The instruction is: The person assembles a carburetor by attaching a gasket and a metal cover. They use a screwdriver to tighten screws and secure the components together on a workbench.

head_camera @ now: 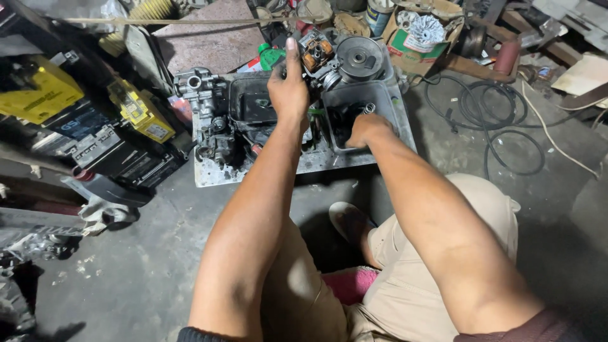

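Note:
My left hand [288,85] reaches over a greasy metal tray [329,161] on the floor, fingers curled around a dark engine part beside an orange-and-grey part [316,50]. My right hand [366,130] dips into a grey plastic bin [389,104] of small dark parts, fingers hidden inside; whether it holds anything I cannot tell. A small coil spring [369,108] sits at the bin's edge. A round grey pulley-like disc [359,58] lies behind the bin. A dirty engine casting [206,120] stands at the tray's left.
Yellow-topped batteries [136,111] and black cases crowd the left. A green bottle [271,57] stands behind the tray. A cardboard box with a finned white part [421,31] sits at the back right, black cables [500,120] coil on the concrete, and my knees and shoe [348,221] are in front.

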